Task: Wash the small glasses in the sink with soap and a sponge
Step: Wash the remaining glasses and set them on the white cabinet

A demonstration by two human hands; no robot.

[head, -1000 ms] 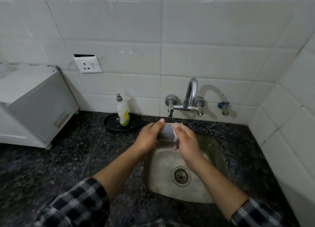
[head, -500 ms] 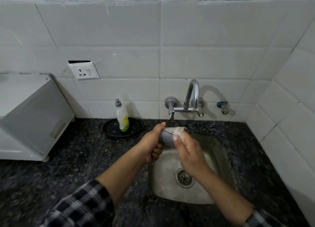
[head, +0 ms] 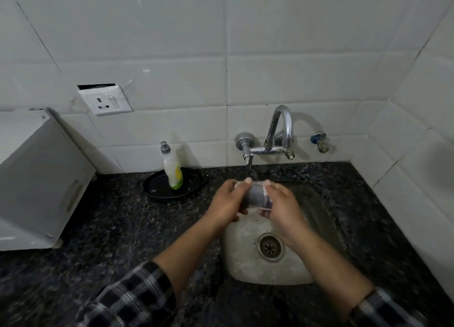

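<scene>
Head view: small glass [head: 256, 196] is held on its side above the sink's [head: 242, 258] far edge, below the tap [head: 280, 130]. Left hand [head: 227, 204] is curled round one end, right hand [head: 282, 207] round the other, fingers pressed together. Both forearms are angled inward.

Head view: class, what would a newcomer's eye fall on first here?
The left hand and right hand grip a glass sideways, centre frame, above the sink. Left of them, a soap bottle stands upright in a black tray on the counter.
</scene>
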